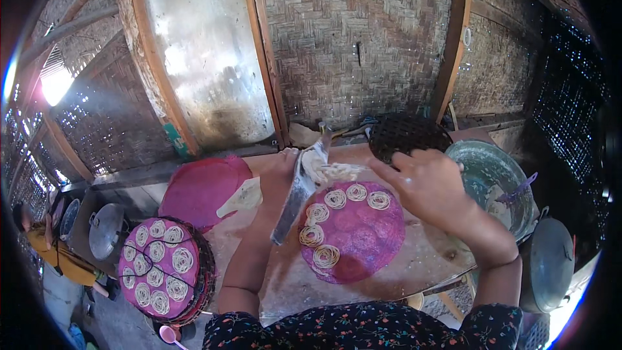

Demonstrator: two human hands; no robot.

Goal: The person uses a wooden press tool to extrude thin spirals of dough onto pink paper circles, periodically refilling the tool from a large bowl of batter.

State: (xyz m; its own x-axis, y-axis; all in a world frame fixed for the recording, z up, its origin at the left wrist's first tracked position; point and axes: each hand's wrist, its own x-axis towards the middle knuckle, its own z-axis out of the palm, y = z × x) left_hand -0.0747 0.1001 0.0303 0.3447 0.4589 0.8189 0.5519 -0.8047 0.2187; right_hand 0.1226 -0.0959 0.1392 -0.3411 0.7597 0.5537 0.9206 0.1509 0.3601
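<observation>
My left hand [279,167] grips a metal hand press [296,201], which slants over the table with a long flat arm pointing down. Pale sticky dough [313,165] fills the cup of the press. Closed fingers of my right hand [430,187] hold a dough-coated utensil [347,171] against that dough; its shape is blurred. Below lies a round pink mat [359,238], with several coiled noodle-like dough nests [318,213] along its left and upper rim. The rest of the mat's surface shows damp pink.
A green basin [486,155] with dough residue and a purple spoon [520,189] stands right. Lidded pot [549,265] is beside it. Stacked trays [158,267] bear nests at left, near a pink sheet [204,189]. A dark basket [408,133] sits behind. Another person [58,253] is far left.
</observation>
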